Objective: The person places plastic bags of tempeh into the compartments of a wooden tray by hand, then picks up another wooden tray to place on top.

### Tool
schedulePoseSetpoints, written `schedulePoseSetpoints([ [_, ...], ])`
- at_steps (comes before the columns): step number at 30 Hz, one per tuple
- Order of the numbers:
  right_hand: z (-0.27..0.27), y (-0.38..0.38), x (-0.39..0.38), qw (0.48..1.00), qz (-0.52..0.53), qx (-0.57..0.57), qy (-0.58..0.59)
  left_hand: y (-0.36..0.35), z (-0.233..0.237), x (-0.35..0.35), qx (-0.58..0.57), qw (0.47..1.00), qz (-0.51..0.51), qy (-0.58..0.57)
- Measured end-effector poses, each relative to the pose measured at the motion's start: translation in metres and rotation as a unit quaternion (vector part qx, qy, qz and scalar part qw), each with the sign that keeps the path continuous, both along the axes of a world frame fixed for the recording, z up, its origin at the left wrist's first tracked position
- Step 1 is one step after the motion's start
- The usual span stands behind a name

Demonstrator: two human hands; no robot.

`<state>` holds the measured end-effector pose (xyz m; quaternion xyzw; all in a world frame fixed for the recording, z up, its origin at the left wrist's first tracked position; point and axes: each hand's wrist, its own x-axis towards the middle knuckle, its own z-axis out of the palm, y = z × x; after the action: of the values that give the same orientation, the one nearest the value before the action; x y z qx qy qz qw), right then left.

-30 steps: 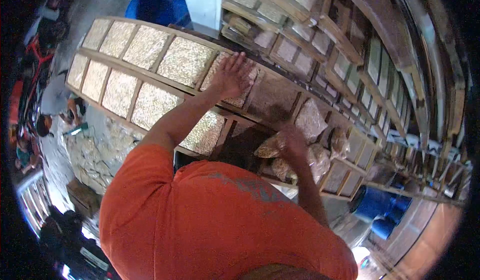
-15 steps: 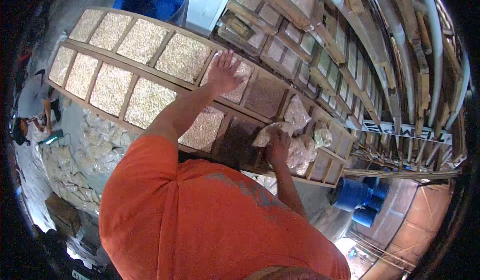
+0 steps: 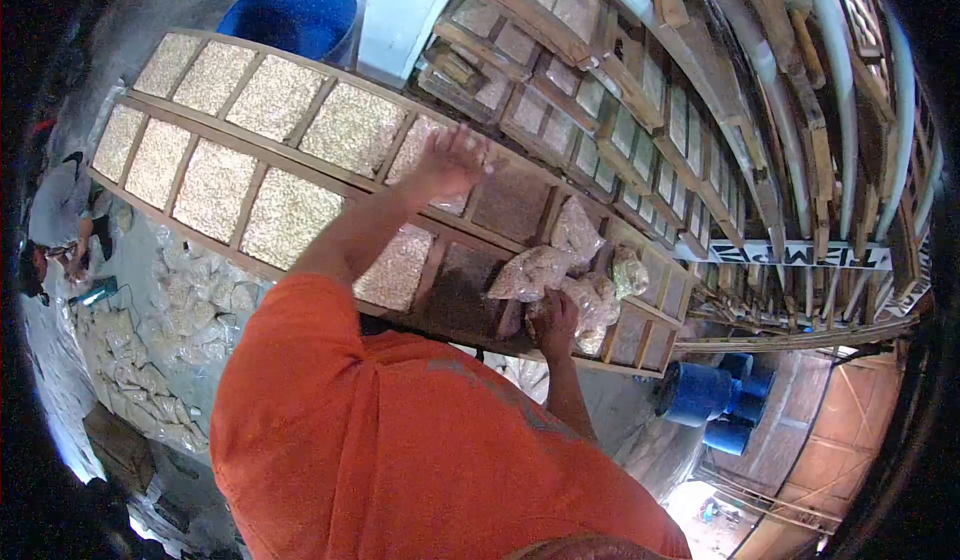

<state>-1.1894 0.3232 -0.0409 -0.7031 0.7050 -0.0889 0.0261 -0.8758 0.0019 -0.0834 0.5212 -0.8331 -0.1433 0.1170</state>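
A long wooden tray (image 3: 300, 130) is split into square compartments, most of them filled with pale grain. My left hand (image 3: 448, 160) is stretched out flat, fingers apart and blurred, over a grain-filled compartment near the tray's middle. Two compartments (image 3: 462, 285) beside it look dark and bare. My right hand (image 3: 555, 322) is at the tray's near edge, closed on a clear plastic bag of grain (image 3: 530, 275). Several more such bags (image 3: 595, 295) are heaped in the compartments just beyond it. My orange shirt hides the tray's near middle.
Stacked wooden tray racks (image 3: 620, 90) rise behind the tray. A blue barrel (image 3: 295, 10) stands at the top left and blue drums (image 3: 705, 395) at the lower right. Filled bags (image 3: 170, 330) are piled on the floor at left, where another person (image 3: 55, 225) crouches.
My right hand has drawn back from the heaped bags toward the tray's near edge, still gripping a bag. My left hand has shifted slightly over the same compartment. The view has tilted.
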Motion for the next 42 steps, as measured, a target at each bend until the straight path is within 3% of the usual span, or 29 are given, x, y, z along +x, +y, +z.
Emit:
schedulePoseSetpoints([
  [1, 0.001, 0.000, -0.006, 1.000, 0.003, 0.019, -0.019, -0.007, -0.009, 0.001, -0.079, 0.996, 0.010, 0.047],
  [2, 0.002, -0.001, -0.011, 0.998, 0.006, 0.040, -0.038, -0.015, -0.024, 0.015, -0.074, 0.996, 0.008, 0.052],
  [4, -0.004, 0.005, -0.014, 0.999, 0.015, 0.025, -0.031, -0.020, -0.048, 0.048, -0.249, 0.967, -0.001, 0.060],
  [8, -0.006, -0.008, -0.015, 0.999, 0.046, 0.005, -0.027, -0.018, -0.048, 0.023, -0.191, 0.980, 0.031, 0.050],
  [10, -0.006, -0.005, -0.014, 0.999, 0.026, 0.023, 0.005, -0.007, -0.053, 0.022, -0.144, 0.987, -0.038, 0.052],
  [11, -0.006, -0.008, -0.013, 0.999, 0.037, 0.024, 0.006, -0.003, -0.033, 0.017, -0.097, 0.995, -0.017, -0.031],
  [12, -0.007, -0.014, -0.012, 0.999, 0.042, 0.020, 0.009, -0.003, -0.017, 0.011, -0.102, 0.994, -0.001, -0.032],
  [14, -0.006, -0.010, -0.013, 0.998, 0.051, 0.020, 0.016, 0.008, 0.004, 0.001, -0.047, 0.998, 0.034, 0.004],
  [18, -0.025, -0.010, -0.023, 0.998, 0.061, 0.033, 0.003, 0.024, -0.027, -0.008, -0.086, 0.995, 0.016, 0.043],
  [20, -0.013, -0.020, -0.014, 0.994, 0.057, 0.081, -0.045, 0.024, -0.029, -0.009, -0.017, 0.997, 0.026, 0.071],
  [21, 0.007, -0.024, 0.007, 0.995, 0.085, 0.031, -0.044, 0.030, -0.038, -0.006, -0.154, 0.977, 0.074, 0.126],
  [23, 0.028, -0.036, 0.039, 0.988, 0.137, -0.065, 0.004, 0.051, -0.020, 0.037, -0.134, 0.985, 0.080, 0.075],
  [25, -0.020, -0.045, 0.016, 0.992, 0.119, -0.039, -0.008, 0.077, -0.026, 0.083, -0.052, 0.995, 0.086, 0.005],
  [26, -0.039, -0.049, 0.004, 0.995, 0.096, -0.011, -0.011, 0.091, -0.030, 0.092, -0.010, 0.996, 0.070, 0.054],
  [27, -0.038, -0.059, 0.006, 0.986, 0.135, -0.078, -0.052, 0.097, -0.032, 0.094, 0.024, 0.993, 0.058, 0.099],
  [28, -0.021, -0.074, 0.016, 0.984, 0.147, -0.072, -0.063, 0.111, -0.049, 0.081, -0.020, 0.991, 0.057, 0.117],
  [30, 0.053, -0.101, 0.059, 0.985, 0.145, 0.020, -0.088, 0.154, -0.005, 0.081, 0.108, 0.939, -0.004, 0.328],
  [31, 0.086, -0.111, 0.075, 0.981, 0.141, 0.065, -0.116, 0.168, 0.006, 0.076, 0.092, 0.914, -0.033, 0.394],
  [32, 0.095, -0.122, 0.073, 0.968, 0.077, 0.151, -0.188, 0.181, 0.017, 0.072, 0.077, 0.885, -0.067, 0.455],
  [33, 0.106, -0.123, 0.083, 0.938, 0.140, 0.123, -0.292, 0.188, 0.029, 0.065, -0.023, 0.890, -0.084, 0.448],
  [34, 0.114, -0.122, 0.092, 0.893, 0.199, 0.098, -0.391, 0.193, 0.054, 0.065, -0.028, 0.892, -0.070, 0.445],
  [35, 0.112, -0.115, 0.102, 0.890, 0.210, 0.105, -0.391, 0.201, 0.086, 0.064, 0.037, 0.876, -0.025, 0.481],
  [36, 0.107, -0.105, 0.115, 0.838, 0.163, 0.147, -0.500, 0.205, 0.105, 0.060, 0.099, 0.851, 0.018, 0.515],
  [38, 0.093, -0.097, 0.148, 0.690, 0.060, 0.221, -0.686, 0.204, 0.107, 0.057, 0.041, 0.761, 0.025, 0.647],
  [39, 0.085, -0.096, 0.164, 0.597, 0.005, 0.254, -0.761, 0.205, 0.109, 0.059, 0.126, 0.702, 0.065, 0.698],
  [40, 0.076, -0.099, 0.175, 0.543, -0.021, 0.271, -0.795, 0.209, 0.120, 0.068, 0.211, 0.632, 0.103, 0.739],
  [41, 0.066, -0.102, 0.186, 0.487, -0.050, 0.286, -0.824, 0.220, 0.126, 0.082, 0.193, 0.590, 0.105, 0.777],
  [42, 0.054, -0.106, 0.193, 0.556, -0.020, 0.303, -0.773, 0.223, 0.115, 0.100, 0.192, 0.594, 0.106, 0.773],
])
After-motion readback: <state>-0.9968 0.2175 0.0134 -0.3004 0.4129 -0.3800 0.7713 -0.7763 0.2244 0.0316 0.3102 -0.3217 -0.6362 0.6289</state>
